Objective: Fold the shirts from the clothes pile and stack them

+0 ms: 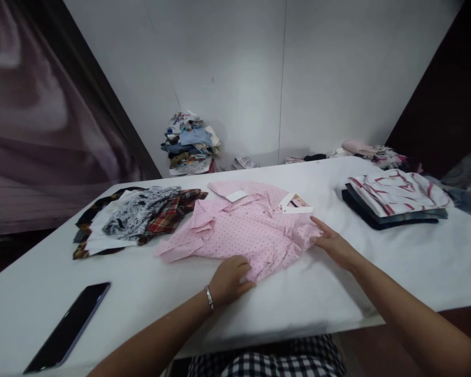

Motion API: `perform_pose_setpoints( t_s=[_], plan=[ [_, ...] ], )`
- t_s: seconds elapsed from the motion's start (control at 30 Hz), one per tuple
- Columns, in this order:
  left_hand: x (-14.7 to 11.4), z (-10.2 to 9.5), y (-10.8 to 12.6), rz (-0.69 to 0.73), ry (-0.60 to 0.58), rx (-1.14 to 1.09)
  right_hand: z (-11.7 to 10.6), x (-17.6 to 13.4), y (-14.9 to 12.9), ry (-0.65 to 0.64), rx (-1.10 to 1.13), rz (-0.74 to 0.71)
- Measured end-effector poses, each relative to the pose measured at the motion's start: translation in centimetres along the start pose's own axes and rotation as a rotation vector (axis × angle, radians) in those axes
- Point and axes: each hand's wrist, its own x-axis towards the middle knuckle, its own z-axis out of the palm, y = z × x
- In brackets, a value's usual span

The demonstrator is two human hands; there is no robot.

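A pink shirt with small dark dots lies spread and rumpled on the white-covered table. My left hand, with a bracelet on its wrist, grips the shirt's near edge, thumb and fingers closed about the cloth. At the shirt's right end, my right hand pinches the fabric between thumb and fingers. A white cardboard tag with a picture rests on the shirt near that hand. Another white label lies on the cloth farther left.
Left of the shirt is a loose pile of clothes; a phone lies in front of it. Folded garments are stacked at right. Beyond the table stand a clothes heap and a pale wall. Dark drapery hangs at left.
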Motion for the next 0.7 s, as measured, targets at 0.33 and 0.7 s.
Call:
perform_pose_setpoints(
  t_s=[0.33,0.7],
  plan=[
    [2.4,-1.5,0.7,-0.16,0.344,-0.21,1.6,4.2,-5.5,0.259,0.322,-0.304],
    [-3.3,-13.2,-0.2,-0.359,0.693,-0.222,3.3,-3.2,0.7,-0.026,-0.081,0.069]
  ],
)
